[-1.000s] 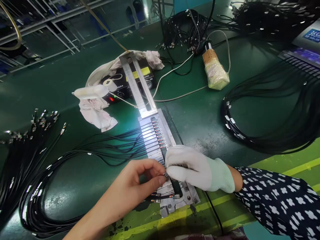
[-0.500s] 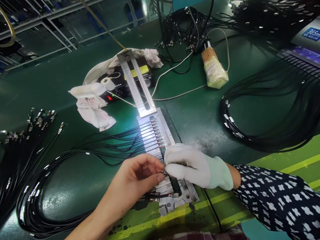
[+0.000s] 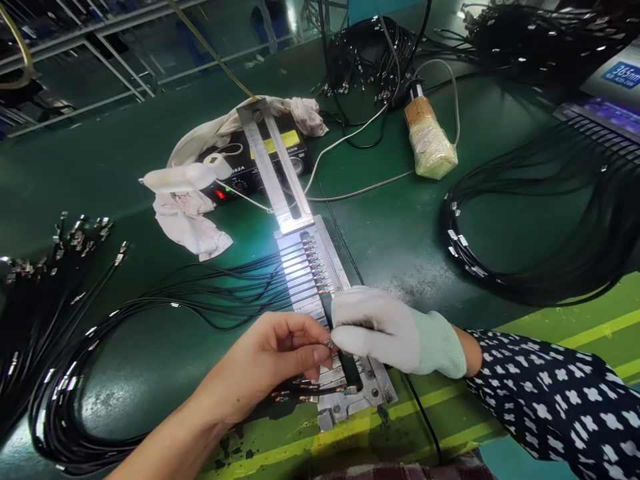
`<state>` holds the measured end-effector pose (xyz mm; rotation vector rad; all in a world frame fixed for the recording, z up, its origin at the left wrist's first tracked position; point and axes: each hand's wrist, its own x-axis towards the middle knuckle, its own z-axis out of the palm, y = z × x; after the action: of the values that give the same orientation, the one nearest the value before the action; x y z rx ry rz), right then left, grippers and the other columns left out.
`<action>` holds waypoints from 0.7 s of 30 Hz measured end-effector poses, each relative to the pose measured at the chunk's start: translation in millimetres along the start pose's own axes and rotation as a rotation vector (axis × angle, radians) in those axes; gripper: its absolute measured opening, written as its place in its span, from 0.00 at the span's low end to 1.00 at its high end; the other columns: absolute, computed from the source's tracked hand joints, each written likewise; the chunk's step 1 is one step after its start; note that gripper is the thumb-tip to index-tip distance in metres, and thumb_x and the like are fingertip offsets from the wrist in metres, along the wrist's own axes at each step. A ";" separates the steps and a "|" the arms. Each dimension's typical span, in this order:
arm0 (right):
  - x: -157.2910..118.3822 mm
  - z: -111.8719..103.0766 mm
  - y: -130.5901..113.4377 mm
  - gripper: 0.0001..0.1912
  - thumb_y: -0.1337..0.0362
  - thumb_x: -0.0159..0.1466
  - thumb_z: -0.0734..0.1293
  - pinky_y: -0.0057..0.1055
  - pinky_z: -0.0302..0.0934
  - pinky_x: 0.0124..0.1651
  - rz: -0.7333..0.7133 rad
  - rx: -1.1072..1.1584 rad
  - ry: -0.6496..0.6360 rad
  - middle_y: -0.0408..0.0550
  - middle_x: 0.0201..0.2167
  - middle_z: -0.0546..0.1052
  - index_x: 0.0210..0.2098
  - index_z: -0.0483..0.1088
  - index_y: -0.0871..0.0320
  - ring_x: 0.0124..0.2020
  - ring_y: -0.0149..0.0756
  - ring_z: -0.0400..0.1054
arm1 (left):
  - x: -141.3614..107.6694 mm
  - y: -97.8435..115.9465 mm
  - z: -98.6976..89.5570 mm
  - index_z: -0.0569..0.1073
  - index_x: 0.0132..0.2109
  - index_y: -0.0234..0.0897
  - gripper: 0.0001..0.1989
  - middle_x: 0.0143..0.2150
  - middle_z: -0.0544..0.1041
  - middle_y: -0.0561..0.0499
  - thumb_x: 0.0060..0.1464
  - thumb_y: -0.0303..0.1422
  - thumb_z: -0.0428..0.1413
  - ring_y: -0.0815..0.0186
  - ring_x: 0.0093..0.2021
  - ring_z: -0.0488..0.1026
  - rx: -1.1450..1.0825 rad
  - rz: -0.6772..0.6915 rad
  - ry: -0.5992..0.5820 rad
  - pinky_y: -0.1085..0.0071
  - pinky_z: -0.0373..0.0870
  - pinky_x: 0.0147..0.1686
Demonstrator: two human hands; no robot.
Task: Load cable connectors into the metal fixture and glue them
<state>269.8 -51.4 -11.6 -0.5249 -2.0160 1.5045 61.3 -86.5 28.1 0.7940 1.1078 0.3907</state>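
So it's just the one cam, worn on the head, looking forward and down over the green counter point(image 3: 390, 233) at pretty close range. Both hands sit low in the middle of the view, and it reaches past the counter's far edge to some racks point(image 3: 115, 50).

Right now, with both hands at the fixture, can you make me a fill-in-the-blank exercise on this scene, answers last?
The right hand wears a white ____.
The bare hand is the person's ____ one.
The cables lying across the metal fixture are coloured ____.
The label on the black box is coloured ____.
Missing words: glove; left; black; yellow.
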 end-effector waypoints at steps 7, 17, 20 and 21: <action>0.4 -0.5 -1.4 0.19 0.61 0.72 0.58 0.31 0.49 0.34 -0.013 -0.032 0.006 0.38 0.25 0.58 0.24 0.56 0.57 0.28 0.30 0.53 | -2.3 0.3 -3.6 0.77 0.37 0.33 0.09 0.28 0.78 0.54 0.49 0.32 0.67 0.76 0.24 0.72 -0.064 0.013 -0.004 0.80 0.68 0.28; -1.3 1.3 0.8 0.20 0.59 0.72 0.57 0.33 0.49 0.35 -0.051 -0.077 -0.003 0.39 0.24 0.59 0.24 0.56 0.57 0.28 0.31 0.53 | 1.4 5.3 -5.2 0.77 0.35 0.30 0.11 0.26 0.77 0.51 0.45 0.31 0.68 0.77 0.20 0.69 -0.133 -0.138 -0.126 0.83 0.63 0.20; -1.2 1.9 0.9 0.19 0.60 0.72 0.57 0.33 0.49 0.35 -0.058 -0.096 0.000 0.39 0.24 0.59 0.24 0.57 0.58 0.28 0.30 0.53 | 1.8 5.5 -6.6 0.77 0.35 0.30 0.11 0.26 0.76 0.52 0.46 0.32 0.68 0.77 0.20 0.69 -0.094 -0.139 -0.115 0.83 0.62 0.21; -1.0 1.9 0.9 0.19 0.60 0.71 0.57 0.33 0.49 0.35 -0.054 -0.098 0.002 0.39 0.24 0.59 0.24 0.57 0.58 0.28 0.30 0.53 | 1.4 5.4 -6.7 0.77 0.35 0.31 0.11 0.26 0.76 0.52 0.47 0.33 0.68 0.77 0.20 0.68 -0.074 -0.136 -0.108 0.83 0.63 0.21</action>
<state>269.3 -53.1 -13.1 -0.5068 -2.0943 1.3786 56.4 -79.4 29.7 0.6629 1.0344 0.2693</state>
